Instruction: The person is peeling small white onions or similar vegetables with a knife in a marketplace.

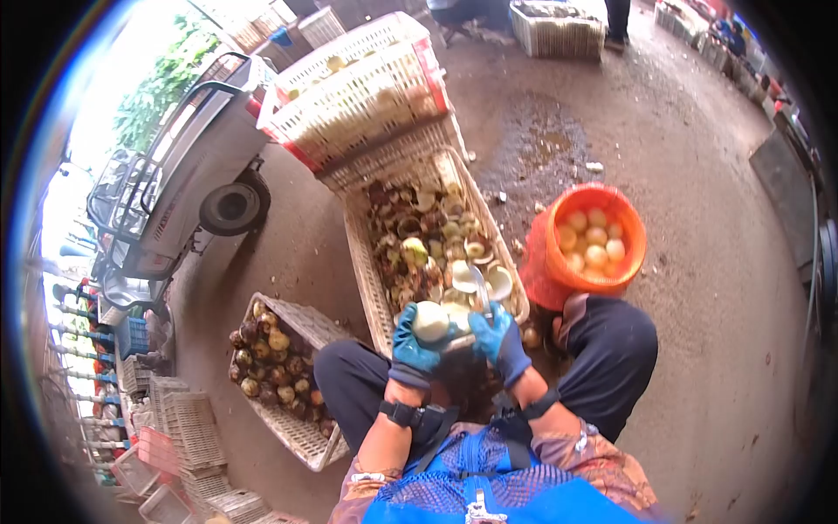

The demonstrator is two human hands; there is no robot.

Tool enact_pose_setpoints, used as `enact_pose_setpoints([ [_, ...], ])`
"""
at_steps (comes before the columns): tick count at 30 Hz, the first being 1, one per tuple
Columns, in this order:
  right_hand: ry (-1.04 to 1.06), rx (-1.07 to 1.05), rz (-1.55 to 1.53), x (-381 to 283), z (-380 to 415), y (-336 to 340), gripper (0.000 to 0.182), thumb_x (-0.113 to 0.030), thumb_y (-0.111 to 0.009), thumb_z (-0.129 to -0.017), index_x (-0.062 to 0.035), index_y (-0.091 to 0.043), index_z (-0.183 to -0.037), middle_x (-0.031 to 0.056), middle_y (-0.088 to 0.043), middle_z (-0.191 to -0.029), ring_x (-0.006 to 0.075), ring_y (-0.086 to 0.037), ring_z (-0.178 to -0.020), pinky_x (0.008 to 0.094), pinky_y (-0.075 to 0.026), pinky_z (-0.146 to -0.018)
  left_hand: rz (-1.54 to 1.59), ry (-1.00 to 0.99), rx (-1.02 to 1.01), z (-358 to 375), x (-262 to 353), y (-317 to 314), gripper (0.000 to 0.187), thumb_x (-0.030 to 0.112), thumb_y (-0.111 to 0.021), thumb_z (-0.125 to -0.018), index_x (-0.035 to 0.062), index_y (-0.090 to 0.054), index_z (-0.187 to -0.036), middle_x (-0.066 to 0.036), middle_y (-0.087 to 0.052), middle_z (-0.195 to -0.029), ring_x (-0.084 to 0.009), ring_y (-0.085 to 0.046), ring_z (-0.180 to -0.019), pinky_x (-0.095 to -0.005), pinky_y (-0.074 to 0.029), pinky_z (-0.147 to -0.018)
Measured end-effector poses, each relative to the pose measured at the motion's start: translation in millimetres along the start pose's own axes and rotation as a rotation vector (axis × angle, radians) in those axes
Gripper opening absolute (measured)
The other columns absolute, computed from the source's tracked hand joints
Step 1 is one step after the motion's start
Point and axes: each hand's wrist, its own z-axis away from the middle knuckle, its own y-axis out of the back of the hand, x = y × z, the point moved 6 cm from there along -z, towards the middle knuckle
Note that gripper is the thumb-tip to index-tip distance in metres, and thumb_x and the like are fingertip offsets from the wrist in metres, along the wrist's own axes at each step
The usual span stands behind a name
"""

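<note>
My left hand point(415, 346), in a blue-green glove, is closed around a smooth, pale, round peeled piece of produce point(431, 322). In my right hand point(498, 339), gloved as well, is a knife point(480, 286) with a curved metal blade pointing up and away from me. Both hands are over the near end of a long plastic crate point(368, 293). Inside it lie brown and greenish peelings point(423, 231) and several pale, cup-shaped pieces point(498, 281). The knife is just right of the held piece.
An orange bucket point(559, 244) of pale peeled balls point(596, 236) stands by my right knee. To my left a tipped crate point(305, 445) spills dark unpeeled rounds point(278, 358). Beyond are a stacked crate point(367, 113), a three-wheeled cart point(175, 166) and wet ground point(541, 140).
</note>
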Motion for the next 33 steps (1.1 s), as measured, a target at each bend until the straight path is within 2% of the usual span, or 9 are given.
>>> enact_pose_setpoints([
  [2,-0.036,-0.002,-0.048,-6,8,11,0.033,-0.019,-0.063,-0.093,-0.0047,-0.053,-0.121,-0.0004,-0.052,-0.066,0.0082,-0.048,-0.044,0.0252,-0.04,-0.04,-0.005,0.074,-0.107,-2,-24,-29,0.035,0.037,-0.073,-0.082,0.0139,-0.064,-0.107,-0.013,-0.069,-0.104,-0.0371,-0.062,-0.102,-0.0578,-0.053,-0.087],
  [6,-0.041,-0.021,-0.062,-26,23,-7,0.028,-0.018,-0.063,-0.094,-0.0056,-0.055,-0.117,-0.002,-0.051,-0.065,0.007,-0.046,-0.044,0.0249,-0.039,-0.04,-0.092,-0.024,0.063,-26,33,-44,0.035,0.04,-0.07,-0.082,0.0162,-0.064,-0.108,-0.011,-0.069,-0.101,-0.0372,-0.064,-0.097,-0.06,-0.054,-0.085],
  [9,-0.049,-0.007,-0.086,-27,25,-10,0.015,-0.015,-0.063,-0.094,-0.0086,-0.058,-0.106,-0.0053,-0.049,-0.063,0.0038,-0.042,-0.046,0.0235,-0.035,-0.04,-0.233,-0.318,-0.084,-40,105,-177,0.039,0.042,-0.067,-0.085,0.0136,-0.062,-0.111,-0.011,-0.068,-0.102,-0.0354,-0.066,-0.09,-0.0559,-0.057,-0.079],
  [12,-0.088,-0.017,-0.015,-20,28,-14,0.016,-0.017,-0.063,-0.094,-0.0071,-0.058,-0.106,-0.0044,-0.05,-0.062,0.0046,-0.044,-0.046,0.0238,-0.037,-0.041,-0.345,-0.671,-0.539,-41,198,-344,0.054,0.039,-0.049,-0.099,-0.0002,-0.041,-0.135,-0.018,-0.051,-0.132,-0.0304,-0.061,-0.106,-0.05,-0.055,-0.094],
  [16,-0.086,-0.016,0.001,-22,19,-11,0.026,-0.019,-0.064,-0.092,-0.004,-0.056,-0.112,-0.0015,-0.053,-0.065,0.0073,-0.049,-0.045,0.025,-0.04,-0.04,-0.283,-0.716,-0.449,-57,246,-424,0.048,0.03,-0.044,-0.1,-0.002,-0.043,-0.136,-0.023,-0.05,-0.138,-0.0388,-0.051,-0.123,-0.0589,-0.043,-0.102],
  [22,-0.093,-0.028,-0.008,-15,17,-14,0.032,-0.018,-0.064,-0.092,-0.006,-0.054,-0.12,-0.0009,-0.056,-0.07,0.0068,-0.048,-0.047,0.0254,-0.041,-0.042,-0.408,-0.54,-0.099,-19,228,-327,0.061,0.034,-0.053,-0.096,-0.001,-0.031,-0.141,-0.031,-0.033,-0.146,-0.0514,-0.047,-0.121,-0.0628,-0.042,-0.1],
  [26,-0.015,-0.089,0.27,1,12,-17,0.021,-0.016,-0.061,-0.091,-0.0069,-0.054,-0.108,0.0016,-0.058,-0.081,0.0104,-0.052,-0.069,0.0296,-0.047,-0.06,-0.479,-0.47,-0.35,64,300,-233,0.045,0.031,-0.054,-0.098,-0.0004,-0.047,-0.128,-0.024,-0.057,-0.118,-0.0428,-0.06,-0.105,-0.0553,-0.051,-0.091],
  [28,-0.048,-0.229,-0.013,-4,26,-23,0.015,-0.014,-0.059,-0.092,-0.0103,-0.05,-0.102,-0.0006,-0.052,-0.075,0.0068,-0.048,-0.065,0.0288,-0.044,-0.053,-0.471,-0.547,-0.277,125,335,-157,0.042,0.032,-0.054,-0.098,0.0026,-0.05,-0.128,-0.02,-0.059,-0.117,-0.0382,-0.06,-0.102,-0.0519,-0.052,-0.09],
  [33,-0.183,-0.19,0.048,26,15,-20,0.049,-0.019,-0.061,-0.095,-0.0089,-0.039,-0.137,0.0023,-0.055,-0.075,0.0121,-0.053,-0.052,0.0284,-0.046,-0.043,-0.336,-0.695,-0.196,237,380,65,0.037,0.035,-0.052,-0.099,0.0101,-0.057,-0.126,-0.01,-0.064,-0.115,-0.027,-0.062,-0.096,-0.0433,-0.052,-0.088],
])
